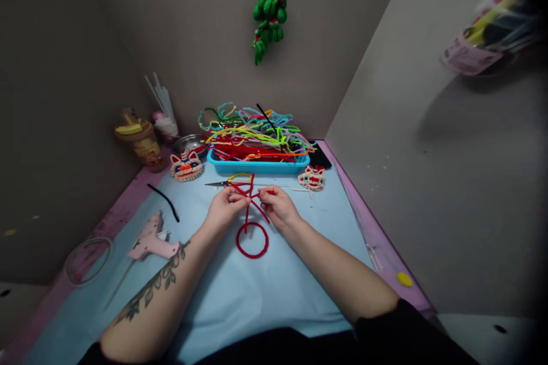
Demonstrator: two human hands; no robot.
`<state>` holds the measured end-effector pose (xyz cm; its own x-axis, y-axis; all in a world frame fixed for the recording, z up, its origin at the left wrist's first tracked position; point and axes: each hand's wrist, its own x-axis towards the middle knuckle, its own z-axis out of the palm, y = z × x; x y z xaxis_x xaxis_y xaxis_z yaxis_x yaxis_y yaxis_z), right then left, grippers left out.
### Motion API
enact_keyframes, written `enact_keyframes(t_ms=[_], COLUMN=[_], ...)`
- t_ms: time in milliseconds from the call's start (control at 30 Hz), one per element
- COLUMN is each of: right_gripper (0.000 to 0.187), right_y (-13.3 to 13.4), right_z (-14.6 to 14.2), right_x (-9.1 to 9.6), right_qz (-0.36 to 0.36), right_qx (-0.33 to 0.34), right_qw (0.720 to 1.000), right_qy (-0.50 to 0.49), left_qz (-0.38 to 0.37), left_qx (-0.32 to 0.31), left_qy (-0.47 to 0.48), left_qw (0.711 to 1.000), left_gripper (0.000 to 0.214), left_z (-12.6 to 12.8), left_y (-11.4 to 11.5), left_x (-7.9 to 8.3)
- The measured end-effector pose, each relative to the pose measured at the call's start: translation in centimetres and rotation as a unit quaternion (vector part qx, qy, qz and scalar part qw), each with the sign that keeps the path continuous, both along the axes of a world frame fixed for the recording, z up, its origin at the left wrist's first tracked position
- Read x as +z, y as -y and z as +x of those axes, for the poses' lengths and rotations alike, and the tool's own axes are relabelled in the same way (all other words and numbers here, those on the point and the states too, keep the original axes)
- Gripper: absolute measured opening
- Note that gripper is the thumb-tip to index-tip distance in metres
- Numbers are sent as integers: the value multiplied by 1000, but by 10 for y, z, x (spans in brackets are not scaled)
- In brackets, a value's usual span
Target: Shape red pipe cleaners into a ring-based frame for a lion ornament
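Note:
My left hand point(223, 209) and my right hand point(277, 204) are both pinched on a red pipe cleaner point(252, 227) over the light blue mat point(240, 291). The pipe cleaner forms a round loop near me, and its two ends cross and rise between my fingers. Just beyond my hands lie scissors with yellow handles point(229, 181).
A blue tray point(257, 164) heaped with coloured pipe cleaners stands at the back. Two small cat-face crafts point(186, 166) point(312, 178) flank it. A pink glue gun point(149, 242), a black pipe cleaner point(165, 201) and a tape roll point(88, 259) lie left. A green craft point(269, 11) hangs on the wall.

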<state>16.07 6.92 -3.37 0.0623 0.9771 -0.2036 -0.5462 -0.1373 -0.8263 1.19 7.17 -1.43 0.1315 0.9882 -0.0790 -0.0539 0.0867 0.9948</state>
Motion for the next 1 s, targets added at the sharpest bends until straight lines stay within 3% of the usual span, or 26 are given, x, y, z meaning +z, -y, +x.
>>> enact_keyframes(t_ms=[133, 300, 567, 800, 1000], right_gripper=[38, 36, 31, 18, 19], right_y=[2, 4, 3, 4, 0], right_z=[0, 1, 3, 4, 6], right_x=[5, 11, 7, 10, 3], right_qz=[6, 57, 48, 39, 14], right_qx=[32, 142, 86, 87, 105], right_qw=[999, 984, 969, 976, 979], right_qy=[-21, 93, 227, 196, 173], left_qz=[17, 32, 27, 25, 26], left_qx=[24, 44, 33, 22, 5], left_qy=[0, -2, -49, -64, -59], left_qw=[1000, 999, 998, 997, 998], left_gripper=[31, 32, 37, 38, 45], left_z=[2, 2, 3, 3, 2], left_y=[1, 0, 1, 4, 4], left_x=[1, -4, -9, 0, 4])
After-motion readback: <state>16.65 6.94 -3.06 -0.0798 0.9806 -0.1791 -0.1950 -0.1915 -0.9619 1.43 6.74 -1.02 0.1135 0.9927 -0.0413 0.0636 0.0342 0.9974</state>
